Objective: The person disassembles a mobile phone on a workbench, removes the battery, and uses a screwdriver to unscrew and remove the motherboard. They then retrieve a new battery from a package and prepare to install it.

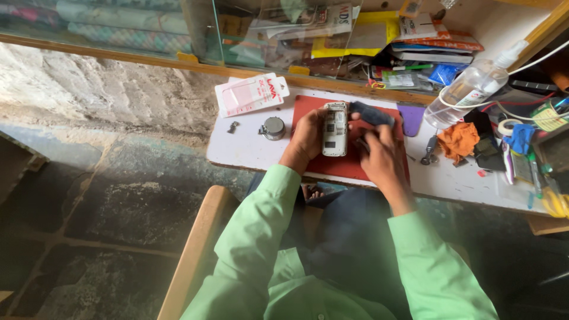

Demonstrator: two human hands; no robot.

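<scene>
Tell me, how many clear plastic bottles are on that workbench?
1. A clear plastic bottle with a white nozzle lies tilted at the right of the white bench, beyond the orange cloth. The clutter on the shelf behind may hide others.

Person wears a light mint-green long-sleeved shirt: button placket down the front, one button visible low at the bottom edge, cuffs ending at the wrists. Dark navy trousers cover the lap. Left hand (308, 137) and right hand (382, 155) bare, no rings or watch seen.
</scene>
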